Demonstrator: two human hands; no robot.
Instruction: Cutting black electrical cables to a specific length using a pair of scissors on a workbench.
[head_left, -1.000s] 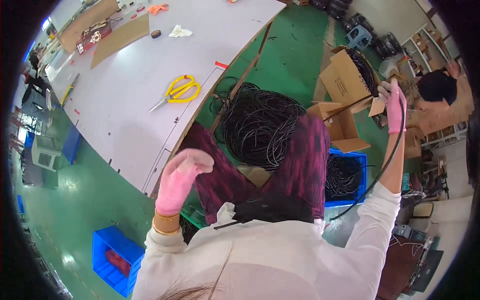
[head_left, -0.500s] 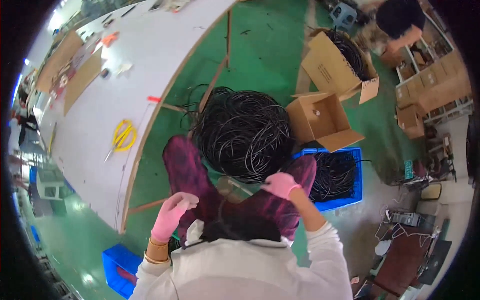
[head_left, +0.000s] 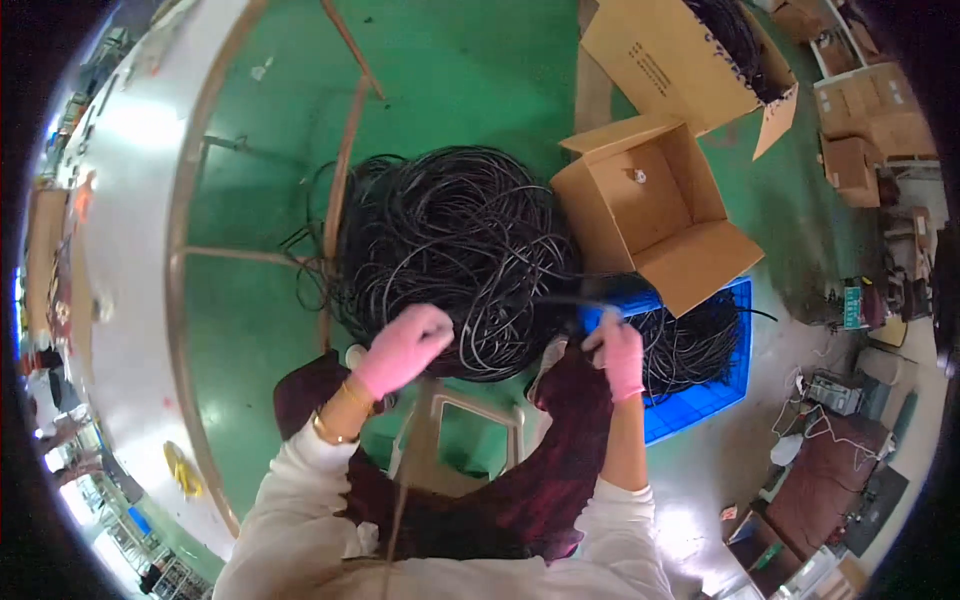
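Observation:
A big tangled heap of black cable lies on the floor in front of my knees. Over its near left edge is my left hand, in a pink glove, with the fingers curled closed; what they hold, if anything, is hidden. My right hand, gloved in pink too, is raised at the heap's right side, thumb and fingers pinched together. A blurred black cable runs from the heap to its fingertips. Just beyond that hand, a blue crate holds more black cables.
An open cardboard box and a larger carton with black coils stand far right. At left is a white table with yellow scissors. A pale stool frame shows between my legs.
My view has shifted forward and turned, and the table now sits farther left. Both hands have moved forward to the heap; the right one now has a cable at its fingertips.

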